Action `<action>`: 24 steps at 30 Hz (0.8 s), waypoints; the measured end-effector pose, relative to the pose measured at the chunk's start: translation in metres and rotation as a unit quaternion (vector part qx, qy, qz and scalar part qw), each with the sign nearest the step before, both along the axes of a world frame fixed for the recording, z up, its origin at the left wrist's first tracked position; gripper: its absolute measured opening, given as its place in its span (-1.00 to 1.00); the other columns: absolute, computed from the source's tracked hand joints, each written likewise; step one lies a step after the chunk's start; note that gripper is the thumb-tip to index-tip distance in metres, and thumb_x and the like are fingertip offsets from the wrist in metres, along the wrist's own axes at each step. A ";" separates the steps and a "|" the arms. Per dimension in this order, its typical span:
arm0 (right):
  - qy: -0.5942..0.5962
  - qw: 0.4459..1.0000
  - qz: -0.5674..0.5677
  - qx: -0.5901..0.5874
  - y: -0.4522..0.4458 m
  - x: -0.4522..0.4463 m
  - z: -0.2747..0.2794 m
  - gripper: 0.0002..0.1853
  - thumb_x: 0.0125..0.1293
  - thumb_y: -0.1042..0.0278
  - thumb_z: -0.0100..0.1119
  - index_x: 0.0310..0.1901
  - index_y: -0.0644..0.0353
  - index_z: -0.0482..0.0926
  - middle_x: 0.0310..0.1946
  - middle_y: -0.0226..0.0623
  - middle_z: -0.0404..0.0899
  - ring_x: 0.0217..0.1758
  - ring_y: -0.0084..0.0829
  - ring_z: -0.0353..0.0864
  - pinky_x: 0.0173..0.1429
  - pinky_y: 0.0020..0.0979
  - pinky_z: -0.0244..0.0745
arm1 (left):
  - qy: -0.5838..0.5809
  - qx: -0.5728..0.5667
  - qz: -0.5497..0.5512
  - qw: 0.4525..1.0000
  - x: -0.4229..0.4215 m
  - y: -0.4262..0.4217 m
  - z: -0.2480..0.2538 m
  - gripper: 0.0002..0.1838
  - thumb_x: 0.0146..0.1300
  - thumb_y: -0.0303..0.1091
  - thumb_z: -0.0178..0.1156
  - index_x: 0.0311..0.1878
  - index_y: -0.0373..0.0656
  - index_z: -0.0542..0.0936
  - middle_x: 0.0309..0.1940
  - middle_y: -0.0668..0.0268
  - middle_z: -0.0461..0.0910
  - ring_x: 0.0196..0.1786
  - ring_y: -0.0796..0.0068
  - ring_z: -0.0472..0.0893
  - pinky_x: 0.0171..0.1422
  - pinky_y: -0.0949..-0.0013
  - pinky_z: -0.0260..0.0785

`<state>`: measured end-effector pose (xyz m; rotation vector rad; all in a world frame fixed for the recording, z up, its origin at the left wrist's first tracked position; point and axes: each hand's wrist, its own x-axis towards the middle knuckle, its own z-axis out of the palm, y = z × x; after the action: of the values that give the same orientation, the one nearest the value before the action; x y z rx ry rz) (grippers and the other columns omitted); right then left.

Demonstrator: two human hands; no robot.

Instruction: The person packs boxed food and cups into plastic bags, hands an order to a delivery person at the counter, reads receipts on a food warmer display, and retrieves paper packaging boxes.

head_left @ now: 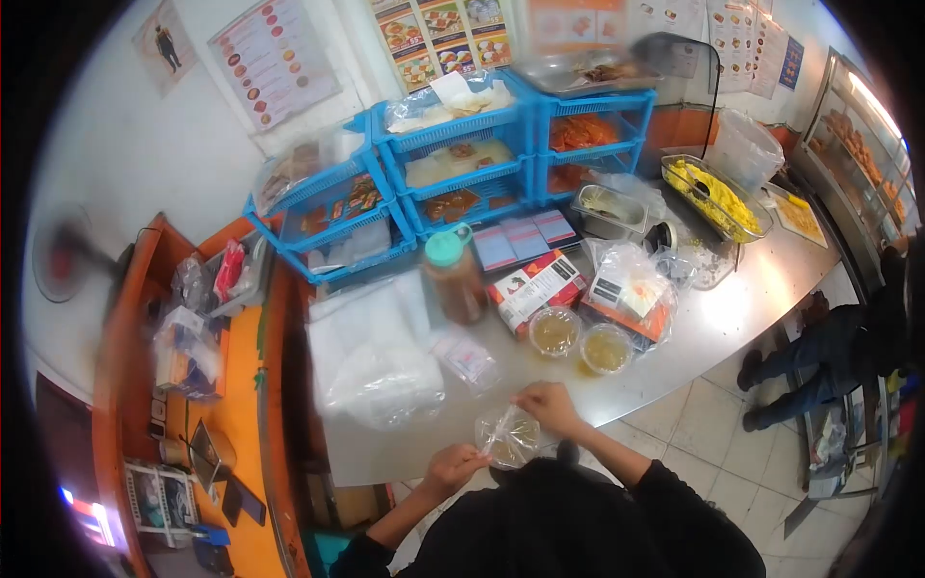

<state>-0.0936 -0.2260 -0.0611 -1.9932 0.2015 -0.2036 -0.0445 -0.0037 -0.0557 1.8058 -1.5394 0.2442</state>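
Observation:
At the table's front edge, a round container point(523, 438) covered in clear plastic sits close to my body. My left hand point(456, 469) is closed on the near-left side of this plastic, fingers pinched together. On the other side, my right hand point(549, 407) pinches the far-right end of the same plastic, so a twisted strip stretches between both hands. Beyond my right hand stand two round clear tubs, a left tub point(555, 331) and a right tub point(607, 348), with yellowish-brown contents. Whether the plastic is a bag or a wrap I cannot tell.
Clear plastic bags point(376, 356) lie stacked on the left of the steel table point(385, 458). A brown-filled jug point(456, 279) with a turquoise lid stands behind. Blue stacked racks point(462, 144) line the wall. A yellow food tray point(713, 197) is right; a person point(829, 347) stands beyond.

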 end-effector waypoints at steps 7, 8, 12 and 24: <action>0.012 0.932 0.024 0.362 0.010 -0.002 0.008 -0.81 0.11 0.43 0.08 -0.22 0.25 0.49 -0.38 -0.28 0.54 -0.31 -0.56 0.48 -0.21 -0.53 0.37 | 0.381 -0.079 0.100 0.916 -0.005 -0.017 0.007 -0.90 -0.03 -0.57 0.15 -0.40 -0.18 0.55 -0.43 0.28 0.51 -0.36 0.46 0.51 -0.27 0.49 0.35; -0.003 0.910 0.049 0.411 0.012 -0.004 0.014 -0.79 0.13 0.46 0.05 -0.16 0.25 0.46 -0.34 -0.28 0.54 -0.23 -0.55 0.48 -0.11 -0.54 0.37 | 0.493 -0.137 0.077 0.856 -0.004 -0.020 0.000 -0.93 0.00 -0.56 0.14 -0.40 -0.21 0.54 -0.41 0.28 0.52 -0.33 0.52 0.51 -0.24 0.50 0.35; 0.052 0.898 0.074 0.431 0.010 -0.006 0.018 -0.77 0.13 0.52 0.02 -0.14 0.29 0.45 -0.28 -0.23 0.53 -0.14 -0.56 0.45 0.02 -0.53 0.31 | 0.534 -0.110 0.070 0.836 -0.003 -0.023 0.002 -0.93 0.03 -0.58 0.12 -0.37 -0.26 0.51 -0.40 0.31 0.52 -0.26 0.60 0.49 -0.18 0.51 0.34; 0.031 0.936 0.034 0.349 0.013 0.001 0.002 -0.93 0.04 0.52 0.14 -0.47 0.27 0.44 -0.53 -0.42 0.48 -0.44 -0.69 0.43 -0.36 -0.64 0.34 | 0.641 -0.089 0.019 0.762 0.012 -0.032 0.002 -0.81 -0.05 -0.61 0.17 -0.41 -0.18 0.37 -0.47 0.42 0.37 -0.31 0.66 0.40 -0.22 0.57 0.30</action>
<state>-0.0921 -0.2133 -0.0591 -1.2937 0.2095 -0.0140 -0.0323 -0.0354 -0.0538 1.2696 -0.4380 -0.7024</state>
